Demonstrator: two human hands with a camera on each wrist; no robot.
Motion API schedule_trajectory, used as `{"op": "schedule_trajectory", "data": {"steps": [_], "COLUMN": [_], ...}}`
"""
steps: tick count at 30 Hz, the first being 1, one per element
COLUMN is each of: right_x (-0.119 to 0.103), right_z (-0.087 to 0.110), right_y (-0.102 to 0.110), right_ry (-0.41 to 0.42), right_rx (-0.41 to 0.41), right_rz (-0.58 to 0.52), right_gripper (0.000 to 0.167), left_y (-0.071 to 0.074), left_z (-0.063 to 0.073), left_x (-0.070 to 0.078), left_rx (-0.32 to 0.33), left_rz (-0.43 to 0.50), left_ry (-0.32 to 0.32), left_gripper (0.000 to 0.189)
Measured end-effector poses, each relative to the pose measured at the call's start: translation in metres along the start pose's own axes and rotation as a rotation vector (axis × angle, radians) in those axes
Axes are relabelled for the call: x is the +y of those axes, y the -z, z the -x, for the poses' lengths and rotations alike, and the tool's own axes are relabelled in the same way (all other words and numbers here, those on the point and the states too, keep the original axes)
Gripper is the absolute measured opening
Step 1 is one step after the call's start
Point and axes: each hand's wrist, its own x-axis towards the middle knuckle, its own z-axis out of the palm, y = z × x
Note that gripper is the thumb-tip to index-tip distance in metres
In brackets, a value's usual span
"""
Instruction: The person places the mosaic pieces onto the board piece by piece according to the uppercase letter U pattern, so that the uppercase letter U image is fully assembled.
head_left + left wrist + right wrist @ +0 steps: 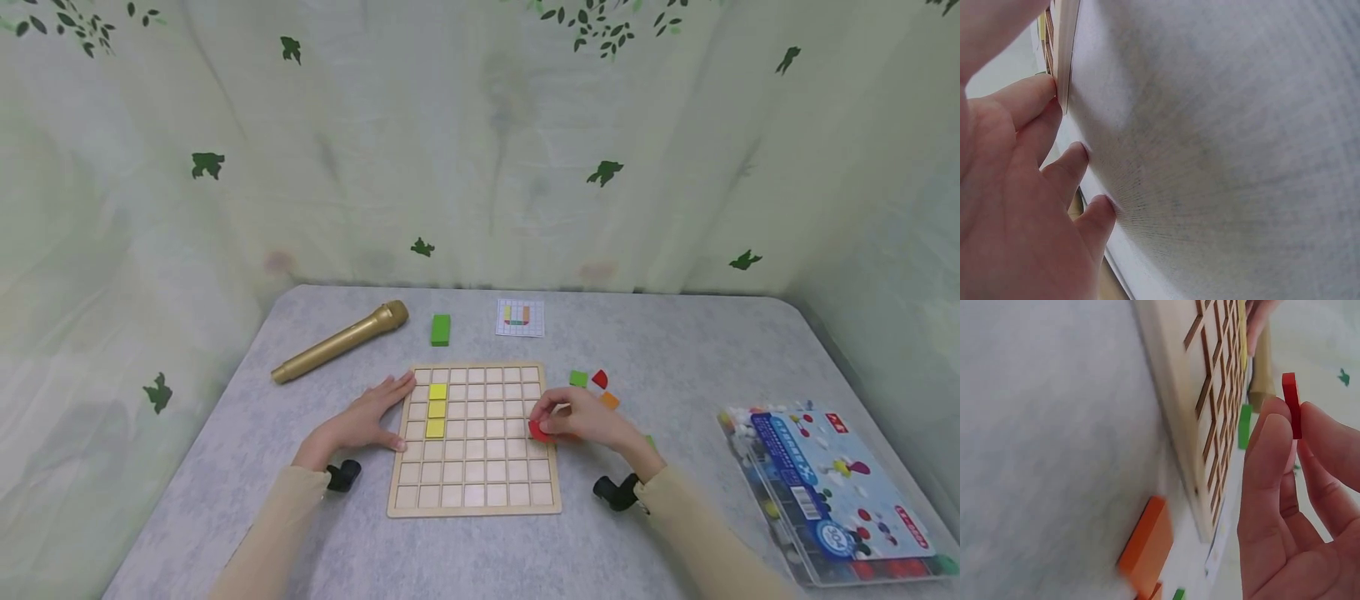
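Note:
A wooden grid board (474, 512) lies flat on the table, with three yellow square tiles (437, 409) in one column near its left side. My left hand (363, 419) rests spread at the board's left edge; in the left wrist view, its fingertips (1044, 92) touch the frame and the tabletop. Over the right side of the board, my right hand (581, 417) pinches a red tile (1292, 403) between thumb and fingers. The red tile has a curved edge in the head view and shows its thin side in the right wrist view.
Right of the board lie loose green (578, 378), red (600, 379) and orange (610, 401) tiles. Behind it are green pieces (440, 330) and a pattern card (520, 318). A gold microphone (337, 343) lies back left; a clear plastic case (847, 492) stands right.

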Motion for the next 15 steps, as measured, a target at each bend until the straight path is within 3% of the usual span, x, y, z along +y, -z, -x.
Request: {"op": "schedule_trajectory", "data": {"steps": [15], "right_x": [-0.026], "right_z": [-0.054], "right_y": [-0.046], "right_ry": [0.090], "right_rx": [-0.079], "right_rz": [0.050], "right_gripper": [0.010], "left_y": [0.001], "left_z": [0.000], "left_x": [0.000], "left_rx": [-0.001], "left_rz": [0.019], "left_ry": [-0.010], "left_gripper": [0.105]}}
